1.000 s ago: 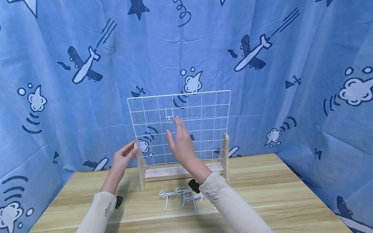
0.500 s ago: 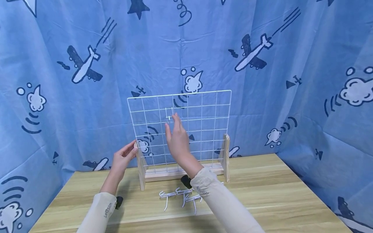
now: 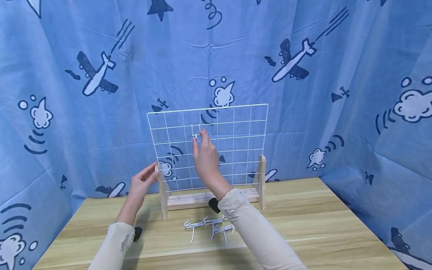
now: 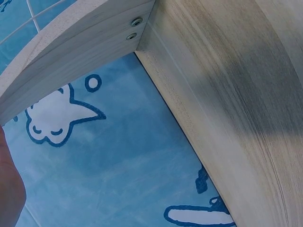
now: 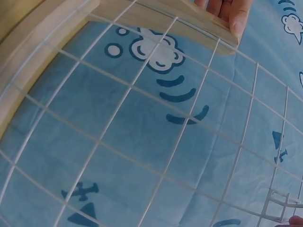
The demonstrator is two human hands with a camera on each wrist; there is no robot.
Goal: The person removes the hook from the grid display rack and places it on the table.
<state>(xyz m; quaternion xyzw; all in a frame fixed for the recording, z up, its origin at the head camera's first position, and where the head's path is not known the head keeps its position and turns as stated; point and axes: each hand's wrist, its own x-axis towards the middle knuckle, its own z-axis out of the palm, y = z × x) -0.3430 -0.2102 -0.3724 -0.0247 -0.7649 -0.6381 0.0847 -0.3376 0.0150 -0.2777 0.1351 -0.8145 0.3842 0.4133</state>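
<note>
In the head view a white wire grid panel [image 3: 224, 150] stands upright in a wooden stand [image 3: 195, 203]. My left hand [image 3: 141, 183] grips the top of the stand's left side post [image 3: 163, 195]; the right wrist view shows its fingers on the wood. A white metal hook [image 5: 279, 205] sits on the grid, left of centre in its upper part. My right hand [image 3: 206, 157] reaches up in front of the panel, thumb and index finger pinching this hook, whose front end the fingers partly hide. Several more white hooks [image 3: 213, 222] lie on the table before the stand.
The wood-grain table [image 3: 303, 225] carries the stand near its back. Blue patterned curtain [image 3: 249, 45] encloses the back and both sides. My right forearm passes over the table, covering part of the loose hooks.
My right hand has shifted slightly left and up, its thumb and index finger drawing together at the hung hook. The left hand stays on the side post.
</note>
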